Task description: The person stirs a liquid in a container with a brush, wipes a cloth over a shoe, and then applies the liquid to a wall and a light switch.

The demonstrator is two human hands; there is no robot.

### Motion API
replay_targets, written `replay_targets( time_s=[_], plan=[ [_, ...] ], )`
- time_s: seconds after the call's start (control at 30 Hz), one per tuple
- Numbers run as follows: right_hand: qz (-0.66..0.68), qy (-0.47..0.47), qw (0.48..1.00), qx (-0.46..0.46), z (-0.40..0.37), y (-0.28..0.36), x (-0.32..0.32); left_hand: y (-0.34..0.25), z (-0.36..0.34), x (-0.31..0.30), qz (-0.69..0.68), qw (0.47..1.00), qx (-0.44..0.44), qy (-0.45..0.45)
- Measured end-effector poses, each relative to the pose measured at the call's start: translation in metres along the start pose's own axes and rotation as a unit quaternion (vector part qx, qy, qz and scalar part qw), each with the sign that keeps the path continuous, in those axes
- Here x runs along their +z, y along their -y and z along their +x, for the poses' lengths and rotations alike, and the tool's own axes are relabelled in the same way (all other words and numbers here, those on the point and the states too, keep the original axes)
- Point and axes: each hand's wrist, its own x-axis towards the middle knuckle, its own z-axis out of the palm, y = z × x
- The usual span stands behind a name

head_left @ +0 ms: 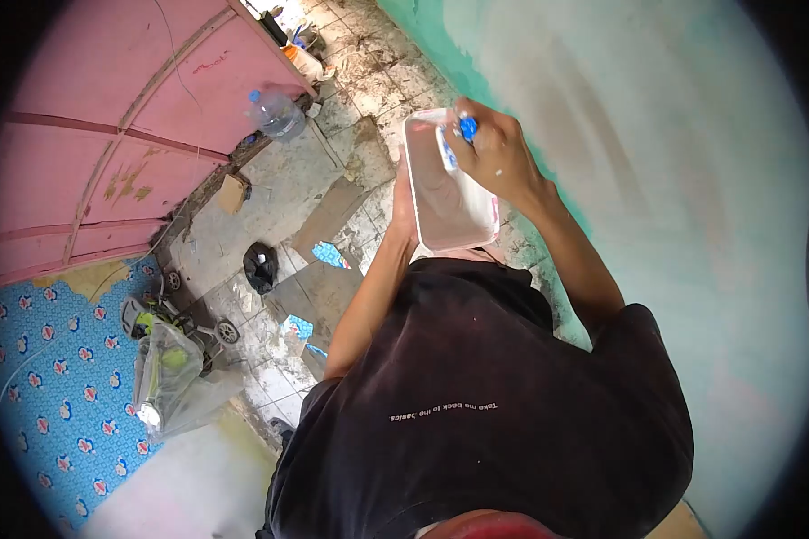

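Seen from above, past a dark shirt (494,359) with a line of small pale lettering: two bare hands around a white-rimmed tray (448,216). Tray out in front of the body, above a dirty tiled floor (283,216), smeared greyish pink inside.

Along the tray's left outer wall, the left hand (404,202), pressed flat against it from outside. Fingers mostly hidden behind or under the tray; cannot tell whether spread or together.

Over the tray's far right corner, the right hand (494,148), fingers bent and closed on a blue-handled tool (468,128), handle showing between thumb and fingers. Tool's pale flat end just left of the thumb, over the tray's interior; cannot tell whether touching it. White specks on the hand.

At right, near the right arm, a wall (683,225), green along one edge, patchy and pale elsewhere. At left, a pink panel (54,180), with a clear bottle (277,117) beside its end. Well apart from the hands: a black bag (261,268), blue scraps (330,254), a blue patterned sheet (63,386), and a wheeled thing (227,332) partly under clear plastic (171,368).
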Motion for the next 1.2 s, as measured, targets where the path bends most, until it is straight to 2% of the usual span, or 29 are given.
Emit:
replay_targets(
  time_s=[0.07,0.2,0.27,0.37,0.43,0.47,0.5,0.53,0.57,0.6,0.67,0.7,0.73,0.77,0.8,0.83,0.87,0.93,0.97,1.0,1.03,1.13,1.2],
  plan=[
    [0.050,-0.022,0.997,-0.053,0.028,-0.004,0.014,-0.017,0.014,0.011,0.041,0.999,0.017,-0.022],
    [0.095,0.039,0.994,-0.045,0.057,-0.028,0.021,-0.047,0.075,-0.026,0.074,0.996,0.048,-0.016],
    [0.111,0.024,0.991,-0.074,0.088,-0.063,0.018,-0.068,0.099,-0.018,-0.019,0.999,0.043,-0.014],
    [0.067,-0.033,0.997,0.016,0.141,-0.090,0.010,-0.093,0.132,0.010,0.041,0.999,0.011,0.006],
    [0.090,-0.041,0.995,0.003,0.170,-0.097,0.017,-0.095,0.166,0.017,0.070,0.997,0.009,0.011],
    [0.113,-0.048,0.992,-0.010,0.183,-0.102,0.021,-0.095,0.188,0.001,0.075,0.997,0.009,0.012],
    [0.090,-0.041,0.993,-0.070,0.192,-0.105,0.022,-0.094,0.211,-0.025,0.018,0.999,-0.014,0.035],
    [0.092,-0.048,0.992,-0.064,0.196,-0.111,0.022,-0.102,0.226,-0.027,-0.041,0.997,-0.040,0.056],
    [0.115,-0.011,0.992,-0.059,0.196,-0.117,0.021,-0.105,0.230,-0.030,-0.127,0.981,0.000,0.148],
    [0.137,0.029,0.989,-0.053,0.195,-0.122,0.018,-0.110,0.235,-0.032,-0.127,0.981,-0.008,0.144],
    [0.117,0.027,0.992,-0.046,0.207,-0.139,0.006,-0.124,0.254,-0.022,-0.058,0.997,-0.041,0.014],
    [0.115,0.014,0.993,-0.030,0.216,-0.151,0.001,-0.126,0.262,-0.016,-0.012,0.999,-0.006,0.040],
    [0.112,0.000,0.994,-0.012,0.223,-0.160,-0.002,-0.127,0.272,-0.008,-0.011,0.999,-0.014,0.045],
    [0.098,0.004,0.994,0.047,0.235,-0.165,-0.004,-0.127,0.281,-0.002,0.053,0.998,0.012,0.038],
    [0.094,-0.002,0.994,0.056,0.244,-0.171,0.000,-0.127,0.289,0.005,0.117,0.992,0.036,0.032],
    [0.077,-0.047,0.996,0.030,0.255,-0.176,0.006,-0.127,0.300,0.016,0.019,0.999,0.002,0.030],
    [0.055,-0.091,0.994,0.001,0.265,-0.183,0.011,-0.129,0.314,0.014,0.018,0.999,-0.007,0.038],
    [0.034,-0.106,0.994,-0.003,0.268,-0.189,0.020,-0.136,0.337,-0.002,0.047,0.996,-0.036,0.066],
    [0.060,-0.073,0.995,-0.002,0.269,-0.186,0.020,-0.139,0.353,-0.011,0.049,0.998,-0.031,0.017],
    [0.088,-0.040,0.995,0.000,0.272,-0.186,0.021,-0.140,0.370,-0.022,0.053,0.997,-0.042,0.028],
    [0.080,-0.044,0.996,-0.017,0.273,-0.191,0.021,-0.143,0.384,-0.030,0.035,0.996,-0.068,0.038],
    [0.113,-0.115,0.987,0.021,0.286,-0.219,0.010,-0.151,0.426,-0.050,-0.018,0.986,-0.153,0.068],
    [-0.034,-0.192,0.980,0.046,0.308,-0.233,0.014,-0.163,0.445,-0.053,-0.049,0.970,-0.223,0.081]
  ],
)
